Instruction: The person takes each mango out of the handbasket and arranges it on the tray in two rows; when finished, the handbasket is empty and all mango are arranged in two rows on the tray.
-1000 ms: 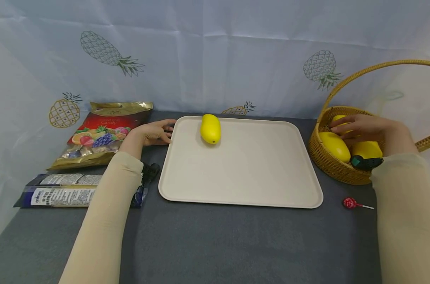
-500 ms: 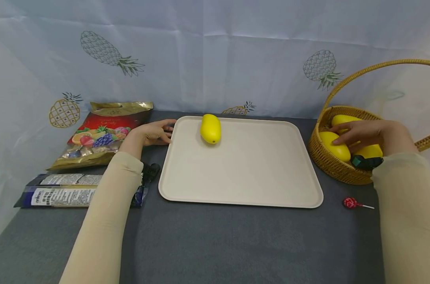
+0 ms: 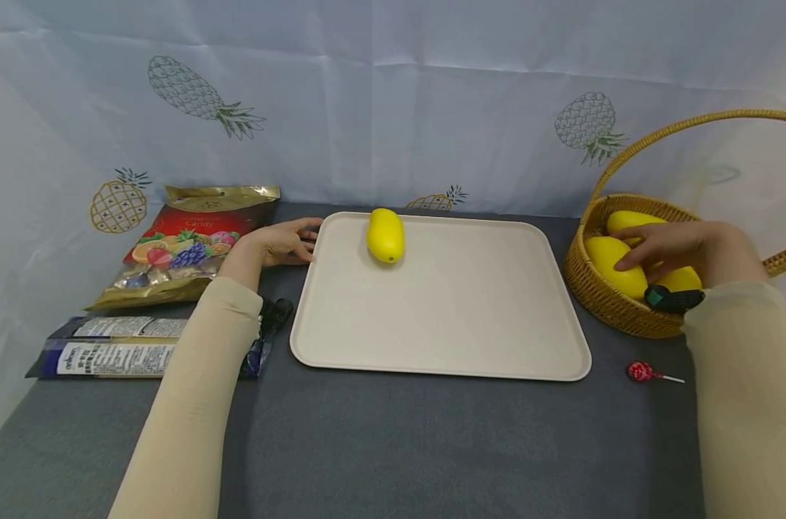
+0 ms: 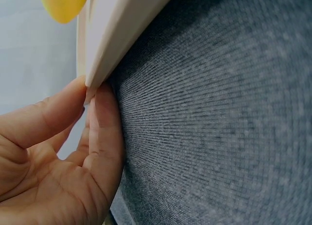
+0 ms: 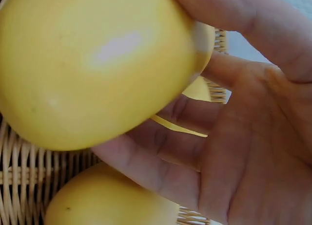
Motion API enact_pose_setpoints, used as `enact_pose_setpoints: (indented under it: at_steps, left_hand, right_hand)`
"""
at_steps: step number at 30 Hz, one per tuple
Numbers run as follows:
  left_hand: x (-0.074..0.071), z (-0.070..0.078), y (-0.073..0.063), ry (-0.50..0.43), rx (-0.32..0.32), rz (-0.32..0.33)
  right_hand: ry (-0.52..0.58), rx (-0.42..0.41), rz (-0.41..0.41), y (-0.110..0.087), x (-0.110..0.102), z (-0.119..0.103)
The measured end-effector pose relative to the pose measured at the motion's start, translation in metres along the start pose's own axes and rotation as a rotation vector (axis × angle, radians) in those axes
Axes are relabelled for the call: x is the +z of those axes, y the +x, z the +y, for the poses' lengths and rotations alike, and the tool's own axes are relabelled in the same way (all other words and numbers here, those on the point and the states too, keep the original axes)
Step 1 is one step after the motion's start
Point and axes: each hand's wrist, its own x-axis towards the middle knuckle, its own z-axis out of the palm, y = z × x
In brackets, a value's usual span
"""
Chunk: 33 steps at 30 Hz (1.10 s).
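One yellow fruit (image 3: pixel 385 236) lies at the far edge of a pale tray (image 3: pixel 445 310), left of centre, as a person reaches into a wicker basket (image 3: pixel 594 306) at the right of the desk (image 3: pixel 432 447). The work appears to be in its early stage: a single fruit is on the tray, and three more show in the basket. The right hand (image 3: pixel 672 241) has its grip clamped on the near fruit (image 3: pixel 612 277), thumb on one side and fingers on the other; whether that fruit is lifted clear of the basket is hard to tell. Beside it sit a back fruit (image 3: pixel 629 218) and a third fruit (image 3: pixel 681 279), both yet to be moved. The left hand (image 3: pixel 276 241) pinches the tray's left rim, its grip together on the edge. A lollipop (image 3: pixel 639 371) lies near the basket; a candy bag (image 3: pixel 182 249), left of the tray.
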Motion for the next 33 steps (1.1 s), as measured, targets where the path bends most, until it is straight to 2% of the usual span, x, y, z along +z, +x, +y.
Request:
enact_pose_setpoints:
  at_steps: [6,13,18,23,28,33]
  left_hand:
    - [0.000,0.000,0.000,0.005,0.002,0.001]
    - [-0.001,0.000,0.001,0.004,-0.004,-0.007]
    - [-0.001,-0.001,0.001,0.001,0.001,-0.007]
    - [-0.001,-0.002,0.001,0.000,0.008,-0.004]
    - [-0.002,-0.002,0.001,0.006,0.007,0.001]
    - [-0.001,-0.002,0.001,0.004,0.009,0.000]
  right_hand:
    - [-0.022,-0.120,0.079,-0.016,-0.006,0.004]
    - [-0.067,-0.203,0.196,-0.033,-0.013,-0.005]
    - [-0.111,-0.298,0.258,-0.042,-0.007,-0.026]
    - [-0.099,-0.422,0.285,-0.048,0.010,-0.061]
    - [-0.084,-0.495,0.293,-0.037,0.030,-0.098]
    - [0.003,-0.503,0.252,-0.009,0.044,-0.126]
